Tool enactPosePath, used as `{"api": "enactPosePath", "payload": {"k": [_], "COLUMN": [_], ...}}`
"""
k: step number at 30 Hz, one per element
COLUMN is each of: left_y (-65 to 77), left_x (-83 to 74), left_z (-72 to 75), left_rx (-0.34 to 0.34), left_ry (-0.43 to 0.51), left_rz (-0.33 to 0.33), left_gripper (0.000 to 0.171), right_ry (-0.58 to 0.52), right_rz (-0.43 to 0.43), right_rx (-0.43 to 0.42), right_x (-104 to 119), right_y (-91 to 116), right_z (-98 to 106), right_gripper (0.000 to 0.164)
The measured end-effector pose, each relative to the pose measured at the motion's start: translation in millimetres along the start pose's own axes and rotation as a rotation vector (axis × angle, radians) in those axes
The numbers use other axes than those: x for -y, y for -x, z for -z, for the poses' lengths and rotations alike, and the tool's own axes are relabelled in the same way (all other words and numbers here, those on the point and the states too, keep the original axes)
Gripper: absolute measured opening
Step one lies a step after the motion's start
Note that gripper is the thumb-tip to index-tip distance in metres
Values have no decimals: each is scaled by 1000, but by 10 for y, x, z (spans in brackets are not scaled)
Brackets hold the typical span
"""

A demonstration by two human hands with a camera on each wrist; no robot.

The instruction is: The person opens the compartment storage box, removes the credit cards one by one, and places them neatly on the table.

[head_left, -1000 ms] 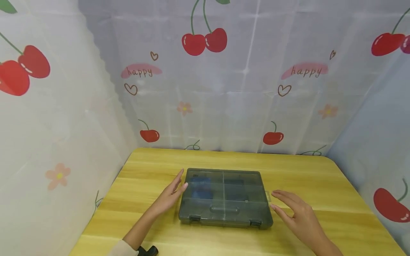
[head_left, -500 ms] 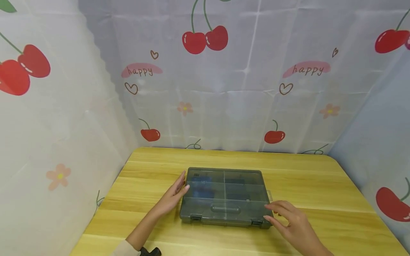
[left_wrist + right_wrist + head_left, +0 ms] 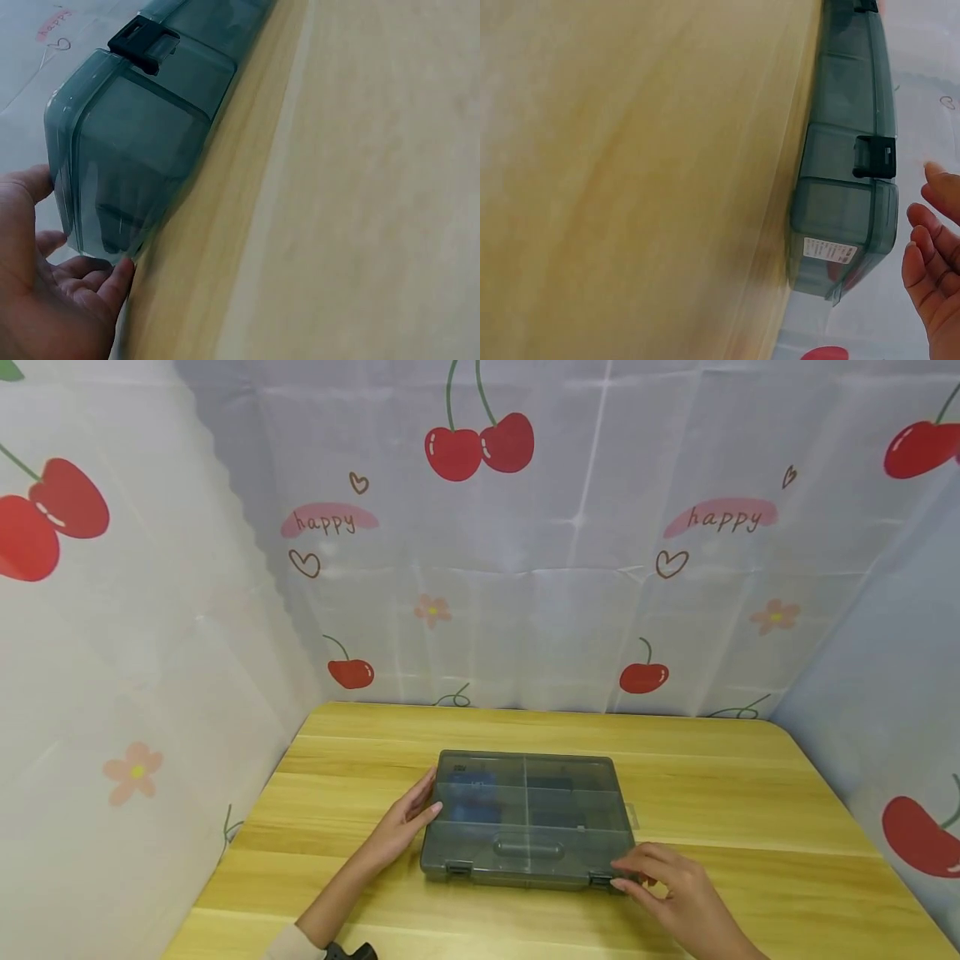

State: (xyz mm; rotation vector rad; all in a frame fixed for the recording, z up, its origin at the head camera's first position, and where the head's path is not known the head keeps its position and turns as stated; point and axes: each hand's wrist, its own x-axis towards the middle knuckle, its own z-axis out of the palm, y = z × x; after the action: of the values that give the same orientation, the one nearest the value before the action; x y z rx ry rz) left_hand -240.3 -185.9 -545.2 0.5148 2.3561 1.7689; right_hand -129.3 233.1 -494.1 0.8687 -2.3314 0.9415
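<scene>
A translucent dark-grey storage box (image 3: pixel 536 853) with a divided lid lies closed on the wooden table, blue shapes (image 3: pixel 474 802) showing dimly through it. Along its left side is my left hand (image 3: pixel 403 828), thumb on the lid's edge; the left wrist view shows the other fingers (image 3: pixel 118 285) at the box's bottom corner. My right hand (image 3: pixel 671 881) is at the front right corner, thumb and forefinger slightly parted near the black right latch (image 3: pixel 601 881). In the right wrist view its bent fingers (image 3: pixel 919 274) hold nothing and stand apart from the box.
A second latch (image 3: pixel 459 868) is on the box's front left. A clear tab (image 3: pixel 632 816) sticks out on its right, and a white label (image 3: pixel 829 250) is on its side. Cherry-print cloth (image 3: pixel 495 568) walls in the table (image 3: pixel 750 827). A black piece (image 3: pixel 352 952) is near my left sleeve.
My right hand has moved from beside the box's right side toward me, to the front right corner by the latch. My left hand has come onto the left edge. The lid has stayed closed.
</scene>
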Motion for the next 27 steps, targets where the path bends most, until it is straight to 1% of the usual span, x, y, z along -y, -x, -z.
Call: {"api": "enactPosePath", "payload": {"k": [5, 9, 20, 27], "left_y": [10, 13, 40, 30], "left_x": [34, 53, 114, 114], "left_z": [1, 6, 1, 5], "left_rx": [5, 12, 25, 21], "left_ry": [9, 14, -13, -24], "left_rz": [-9, -26, -121, -118], "left_gripper": [69, 66, 62, 62], "right_ry": [-49, -58, -48, -49], "right_rz": [-27, -41, -27, -60], "right_rx": [23, 37, 87, 104], "right_x": [-5, -7, -21, -16], "right_y": [15, 22, -6, -19], "right_z": [-15, -25, -27, -47], "right_gripper": [40, 38, 36, 34]}}
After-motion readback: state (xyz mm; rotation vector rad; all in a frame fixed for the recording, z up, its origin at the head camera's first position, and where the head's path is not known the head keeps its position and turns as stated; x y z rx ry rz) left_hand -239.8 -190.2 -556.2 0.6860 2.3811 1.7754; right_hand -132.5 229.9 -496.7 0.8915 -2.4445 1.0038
